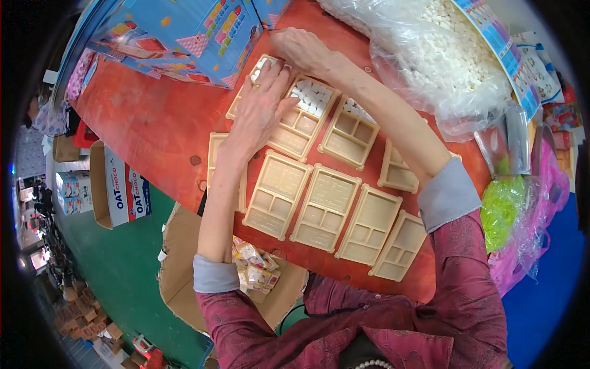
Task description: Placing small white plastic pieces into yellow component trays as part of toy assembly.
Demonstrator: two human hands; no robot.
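My left hand lies over the far-left cream compartment tray, its fingers apart and reaching onto small white pieces there. Just beyond it, my right hand is bent at the tray's far end. Its fingertips are hidden, so I cannot tell whether they hold anything. To the right, a second tray has white pieces in its far compartment. A third tray has some too, partly covered by my right forearm. The nearer row of trays shows no pieces.
A large clear plastic bag of white pieces lies at the far right. At the far left stands a blue printed box. An open cardboard box with small packets sits below the red table. Green shreds hang at right.
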